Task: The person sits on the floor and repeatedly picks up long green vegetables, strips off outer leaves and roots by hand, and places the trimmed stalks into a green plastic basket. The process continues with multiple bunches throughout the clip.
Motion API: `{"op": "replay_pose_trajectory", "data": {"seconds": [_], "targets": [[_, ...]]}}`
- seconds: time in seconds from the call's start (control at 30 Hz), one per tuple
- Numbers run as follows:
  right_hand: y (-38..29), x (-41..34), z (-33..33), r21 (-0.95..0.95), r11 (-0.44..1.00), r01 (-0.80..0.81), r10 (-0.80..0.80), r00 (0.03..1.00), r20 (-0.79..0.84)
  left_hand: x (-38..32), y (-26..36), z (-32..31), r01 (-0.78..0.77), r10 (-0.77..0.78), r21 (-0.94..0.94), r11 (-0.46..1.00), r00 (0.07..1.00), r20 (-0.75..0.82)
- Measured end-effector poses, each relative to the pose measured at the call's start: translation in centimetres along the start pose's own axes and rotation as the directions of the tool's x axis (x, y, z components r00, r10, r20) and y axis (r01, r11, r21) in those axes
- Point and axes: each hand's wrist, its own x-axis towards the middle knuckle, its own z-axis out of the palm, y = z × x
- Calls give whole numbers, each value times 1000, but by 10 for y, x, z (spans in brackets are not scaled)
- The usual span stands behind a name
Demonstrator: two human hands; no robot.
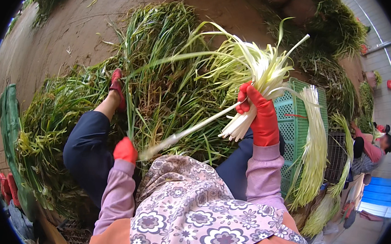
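Note:
My right hand (258, 109), in a red glove, grips a thick bunch of pale yellow-green leafy stalks (238, 125), probably garlic chives or garlic shoots. The white cut ends point down towards my lap and the leaves fan out above. From the same fingers a single long white stalk (184, 133) slants down to the left, its far end blurred. My left hand (125, 150), also red-gloved, is a fist by my left knee, with long green leaves (129, 117) running into its top. A patterned apron (195, 215) covers my lap.
A heap of green leaves (164, 75) spreads before me, around my left foot. At right, trimmed pale stalks (311, 141) lie over a green plastic crate (289, 129), beside a dark crate (335, 157). Another person (369, 149) sits farther right. A green sack (11, 124) lies far left.

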Motion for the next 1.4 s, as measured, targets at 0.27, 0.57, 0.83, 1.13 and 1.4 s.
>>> {"op": "replay_pose_trajectory", "data": {"seconds": [0.27, 0.57, 0.83, 1.13, 1.4], "targets": [[-25, -20, -21, -257, 966, -38, 65, 993, 98, -20, 65, -51, -526, 529, 62, 848, 847, -47], [-11, -28, -8, -377, 921, -98, 140, 986, 86, -32, 237, -162, -674, 635, -729, 122, 617, -464], [-15, -28, -35, -130, 969, -211, 209, 977, -34, 72, 120, -200, -170, -342, -724, 669, 794, -502], [-19, -2, -42, 162, 983, -88, 93, 995, -22, -66, 198, -106, -477, 811, -865, 156, 562, -164], [-26, -3, -53, 285, 956, -65, 38, 994, 99, 83, 297, -108, -778, 674, -628, -25, 451, -585]]}}
